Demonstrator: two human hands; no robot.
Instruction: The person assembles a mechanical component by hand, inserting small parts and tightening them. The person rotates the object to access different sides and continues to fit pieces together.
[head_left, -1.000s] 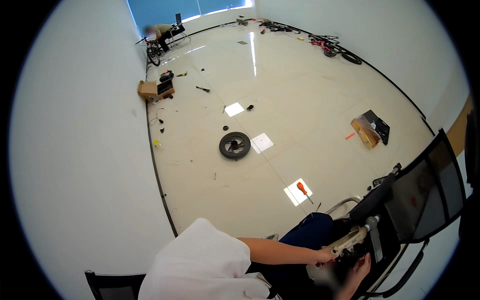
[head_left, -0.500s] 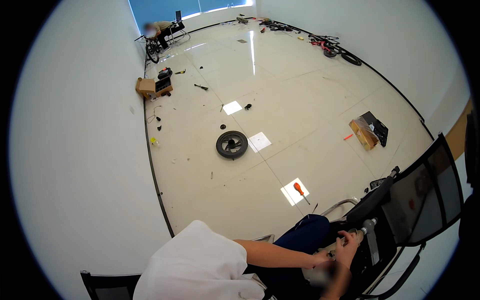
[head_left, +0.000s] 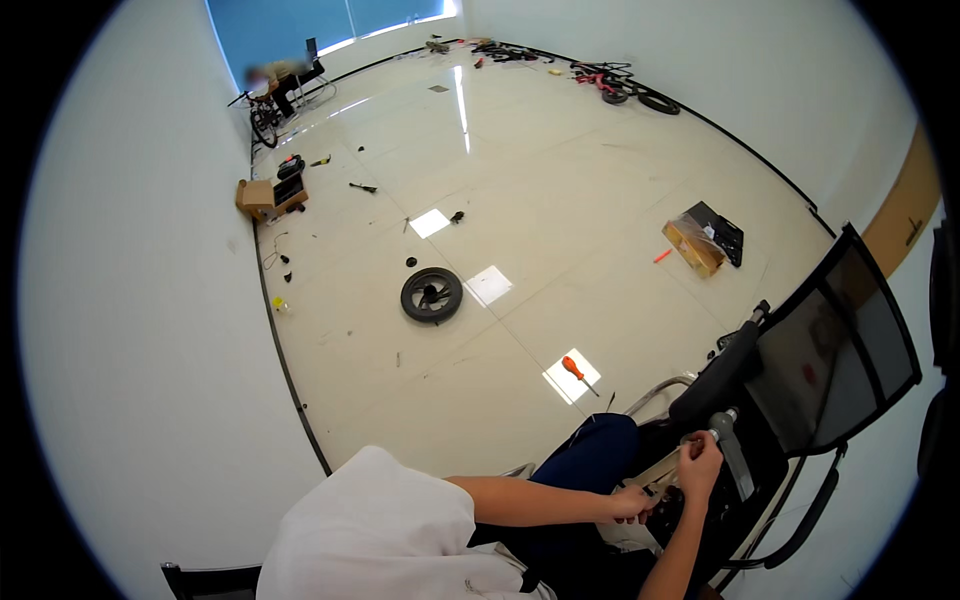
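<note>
My left hand (head_left: 632,503) reaches out from a white sleeve to the underside of a black mesh-backed office chair (head_left: 835,345) at the lower right. Its fingers curl at the lower end of a pale bar (head_left: 662,468); whether they grip it is unclear. My right hand (head_left: 700,460) is closed around the bar's upper end, just below a small grey cylinder (head_left: 722,418) and the chair's black armrest (head_left: 722,372). Dark blue trousers (head_left: 590,465) lie just left of the hands.
On the glossy floor lie an orange-handled screwdriver (head_left: 573,368), a small black wheel (head_left: 431,294), and a cardboard box beside a black case (head_left: 703,240). Another box (head_left: 262,197) stands by the left wall. Bicycle parts (head_left: 610,80) and a person at a desk (head_left: 280,80) are far back.
My right hand has risen from low beside the left hand to the bar's upper end near the armrest. The left hand has stayed put.
</note>
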